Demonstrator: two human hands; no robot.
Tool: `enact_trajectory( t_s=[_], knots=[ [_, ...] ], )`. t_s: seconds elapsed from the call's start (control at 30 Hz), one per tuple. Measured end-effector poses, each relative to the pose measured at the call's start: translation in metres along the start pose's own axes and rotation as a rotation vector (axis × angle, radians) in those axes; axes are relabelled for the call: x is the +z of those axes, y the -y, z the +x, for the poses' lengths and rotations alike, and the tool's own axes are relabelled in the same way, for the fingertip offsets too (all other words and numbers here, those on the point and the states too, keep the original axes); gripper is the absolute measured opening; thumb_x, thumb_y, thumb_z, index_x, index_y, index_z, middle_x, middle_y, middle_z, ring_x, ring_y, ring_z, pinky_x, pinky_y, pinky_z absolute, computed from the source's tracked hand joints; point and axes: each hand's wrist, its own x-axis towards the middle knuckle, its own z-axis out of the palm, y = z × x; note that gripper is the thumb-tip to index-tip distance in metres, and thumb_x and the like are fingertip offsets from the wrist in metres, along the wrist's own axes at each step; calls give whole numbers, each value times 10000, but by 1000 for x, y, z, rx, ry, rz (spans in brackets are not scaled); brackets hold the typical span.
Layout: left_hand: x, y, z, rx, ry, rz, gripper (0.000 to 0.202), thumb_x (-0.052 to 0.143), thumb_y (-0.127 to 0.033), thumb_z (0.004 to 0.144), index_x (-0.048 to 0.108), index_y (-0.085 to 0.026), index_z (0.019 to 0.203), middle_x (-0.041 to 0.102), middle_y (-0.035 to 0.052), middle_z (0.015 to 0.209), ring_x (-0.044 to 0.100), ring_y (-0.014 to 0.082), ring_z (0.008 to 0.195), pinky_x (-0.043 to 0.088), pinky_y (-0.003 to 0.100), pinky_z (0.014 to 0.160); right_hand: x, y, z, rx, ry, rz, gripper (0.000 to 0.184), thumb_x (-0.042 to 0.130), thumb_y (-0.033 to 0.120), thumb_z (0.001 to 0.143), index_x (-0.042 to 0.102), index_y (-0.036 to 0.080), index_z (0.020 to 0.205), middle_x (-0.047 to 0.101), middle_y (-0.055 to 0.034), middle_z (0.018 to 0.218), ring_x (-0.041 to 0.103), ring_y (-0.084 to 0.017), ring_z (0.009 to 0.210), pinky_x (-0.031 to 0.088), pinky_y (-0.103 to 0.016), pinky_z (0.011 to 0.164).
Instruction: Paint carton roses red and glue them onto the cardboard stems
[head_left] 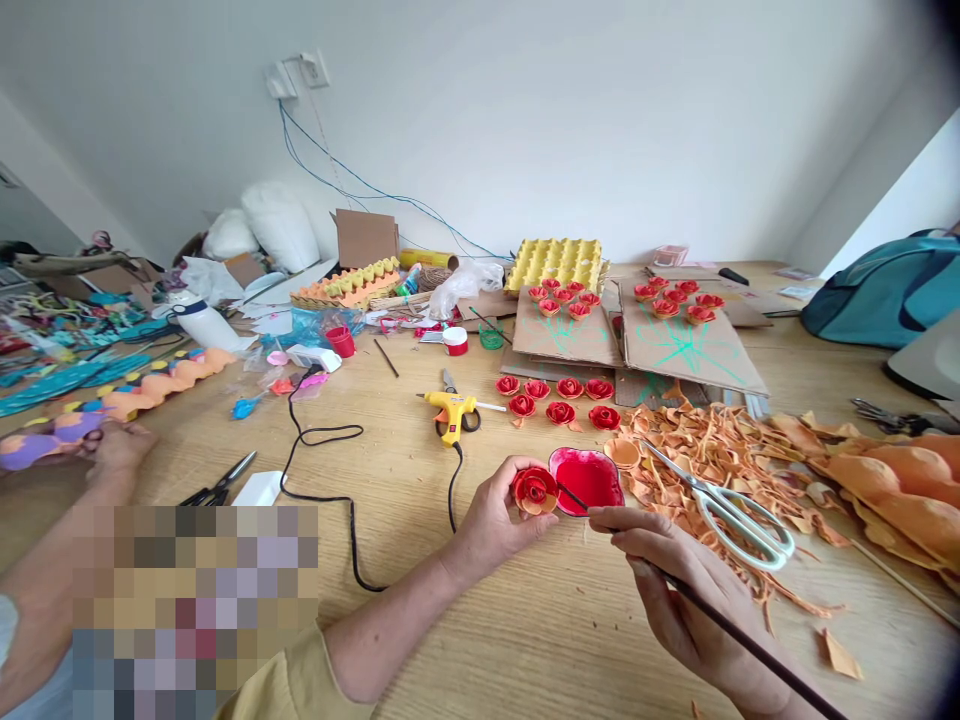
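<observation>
My left hand (491, 515) is closed around a paper rose (535, 488), red in the middle with some orange still showing on its outer petals. In my right hand (690, 600) is a long dark paintbrush (720, 620), its tip touching or just over the rose's right side. Right behind the rose sits a small dish of red paint (589, 480). Several finished-looking red roses (560, 412) lie in rows on the table beyond the dish. An orange unpainted cup piece (622, 453) rests beside the dish.
White-handled scissors (739, 515) lie on orange scraps (697, 445) at the right. A yellow glue gun (451, 412) with a black cord stands mid-table. Cardboard sheets (682, 345) carry more roses. Another person's hand (120, 450) holds a painted egg-carton strip (150, 392) at left.
</observation>
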Motion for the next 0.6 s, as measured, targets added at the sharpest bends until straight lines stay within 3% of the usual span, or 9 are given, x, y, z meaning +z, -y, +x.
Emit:
enact_trajectory(
  t_s=[0.17,0.33,0.6],
  knots=[
    [0,-2,0,32,-42,39,453,830,-307,741,584,-190,1103,707,58,1043,671,189,946,531,284,870,-1,0,-3,23,28,32,243,472,54,970,566,182,1153,741,-99,1098,727,-133,957,569,-232,854],
    [0,-1,2,13,-61,42,476,818,-314,734,581,-183,1126,705,73,1074,679,203,974,538,285,867,-1,-2,1,46,-37,50,264,474,41,965,563,178,1172,732,-110,1093,731,-161,999,586,-266,868],
    [-1,13,7,-22,-107,-16,585,794,-267,694,535,-196,1214,678,51,1065,673,198,975,561,296,864,0,-5,13,133,-77,-154,134,495,138,1017,584,205,1093,720,-52,902,742,-160,795,595,-249,706]
  ],
)
